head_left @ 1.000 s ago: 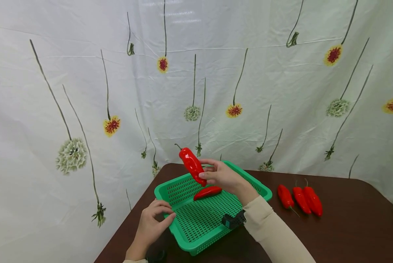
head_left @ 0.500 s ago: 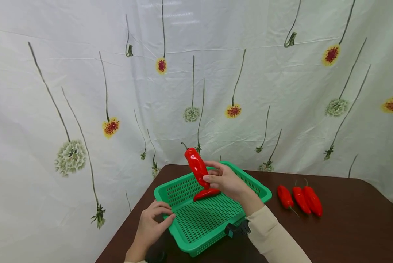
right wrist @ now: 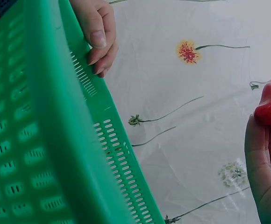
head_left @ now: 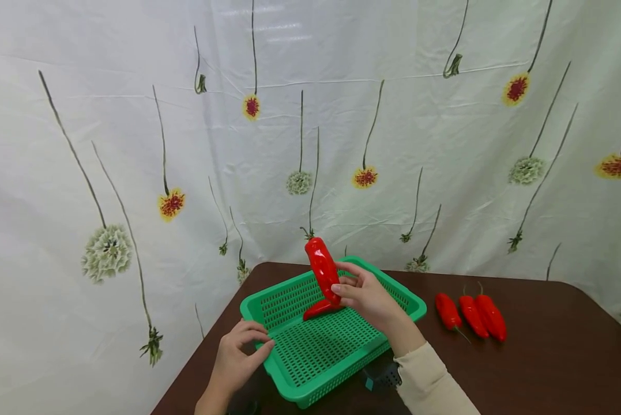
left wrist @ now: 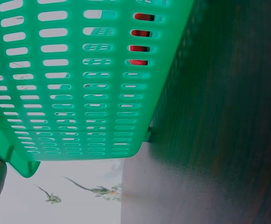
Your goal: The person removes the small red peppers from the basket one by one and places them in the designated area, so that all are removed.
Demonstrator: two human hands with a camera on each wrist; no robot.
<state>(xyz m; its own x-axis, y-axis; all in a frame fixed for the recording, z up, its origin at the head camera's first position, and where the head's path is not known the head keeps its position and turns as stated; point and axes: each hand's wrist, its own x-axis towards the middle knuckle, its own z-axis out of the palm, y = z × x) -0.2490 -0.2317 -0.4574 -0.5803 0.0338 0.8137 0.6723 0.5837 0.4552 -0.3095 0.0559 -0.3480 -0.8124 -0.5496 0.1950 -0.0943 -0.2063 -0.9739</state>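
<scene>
A glossy red chili pepper is held near its lower tip by my right hand, stem end up and tilted, over the green plastic basket. The right wrist view shows part of this pepper at its right edge, against the fingers. Inside the basket, by the back wall, lies another red pepper, partly covered by the held one in the head view. My left hand grips the basket's left rim, fingers and thumb bent around it. Through the slots, the left wrist view gives a glimpse of red.
To the right of the basket, three red peppers lie side by side on the dark brown table: a left one, a middle one and a right one. A white curtain with printed flowers hangs behind the table.
My right hand has moved right and slightly down with the pepper, which now stands somewhat more upright. The left hand stays at the rim; the whole view shifts slightly.
</scene>
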